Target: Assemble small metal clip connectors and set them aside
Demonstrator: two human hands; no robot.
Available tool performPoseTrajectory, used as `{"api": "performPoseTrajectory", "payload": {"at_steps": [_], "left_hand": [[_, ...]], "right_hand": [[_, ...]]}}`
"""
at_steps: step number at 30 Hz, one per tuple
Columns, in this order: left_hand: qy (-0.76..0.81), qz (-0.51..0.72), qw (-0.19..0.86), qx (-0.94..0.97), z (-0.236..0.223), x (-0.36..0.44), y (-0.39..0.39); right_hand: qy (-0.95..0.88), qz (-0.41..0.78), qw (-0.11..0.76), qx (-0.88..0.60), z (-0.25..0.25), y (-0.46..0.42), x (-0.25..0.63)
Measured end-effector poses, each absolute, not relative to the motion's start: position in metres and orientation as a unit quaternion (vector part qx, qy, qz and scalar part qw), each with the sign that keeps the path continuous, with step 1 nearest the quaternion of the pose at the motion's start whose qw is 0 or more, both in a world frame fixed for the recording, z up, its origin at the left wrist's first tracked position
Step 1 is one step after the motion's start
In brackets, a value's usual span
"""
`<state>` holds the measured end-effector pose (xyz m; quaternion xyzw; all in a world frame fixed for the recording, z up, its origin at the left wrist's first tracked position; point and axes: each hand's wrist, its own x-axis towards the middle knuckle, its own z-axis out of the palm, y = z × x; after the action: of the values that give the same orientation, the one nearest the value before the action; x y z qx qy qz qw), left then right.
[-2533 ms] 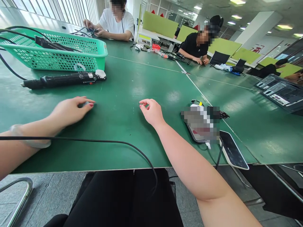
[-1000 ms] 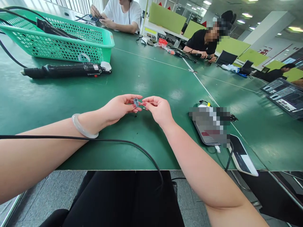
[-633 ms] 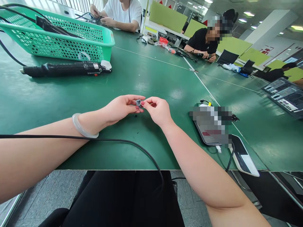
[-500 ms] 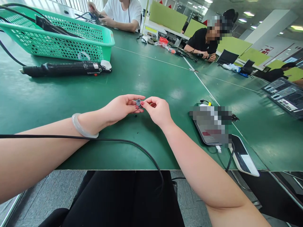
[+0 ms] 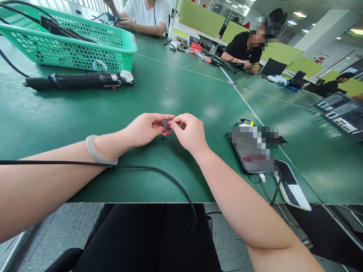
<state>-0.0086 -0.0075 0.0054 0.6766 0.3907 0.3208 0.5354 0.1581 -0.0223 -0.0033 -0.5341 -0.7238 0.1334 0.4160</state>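
A small grey square part [image 5: 166,123] with dark openings sits between my two hands above the green table [image 5: 159,166]. My left hand [image 5: 144,129] grips it from the left, fingers stretched above and below it and thumb against its lower side. From the right, my right hand [image 5: 188,130] is closed in a pinch at the part's right edge. Its fingertips cover that side, so I cannot make out whether they hold something tiny as well. Just below my left fingers a tiny dark piece [image 5: 162,138] lies on the table.
At the left stand a green basket [image 5: 85,49] with cables and a black electric screwdriver [image 5: 76,81]. A black cable [image 5: 136,166] crosses my left forearm. To the right lie a phone [image 5: 293,189] and a partly blurred device [image 5: 249,151]. Two people work across the table.
The small grey part has turned slightly between my fingers, and my right fingertips cover more of it. My right hand has shifted up a little.
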Motion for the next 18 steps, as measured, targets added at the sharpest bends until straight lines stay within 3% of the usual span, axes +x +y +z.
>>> {"api": "performPoseTrajectory", "payload": {"at_steps": [8, 18], "left_hand": [[0.39, 0.33, 0.538, 0.671, 0.009, -0.009, -0.01], [0.394, 0.365, 0.607, 0.586, 0.018, -0.008, -0.014]], "right_hand": [[-0.735, 0.125, 0.399, -0.534, 0.0, -0.026, 0.157], [-0.658, 0.314, 0.429, -0.533, -0.004, -0.013, 0.172]]}}
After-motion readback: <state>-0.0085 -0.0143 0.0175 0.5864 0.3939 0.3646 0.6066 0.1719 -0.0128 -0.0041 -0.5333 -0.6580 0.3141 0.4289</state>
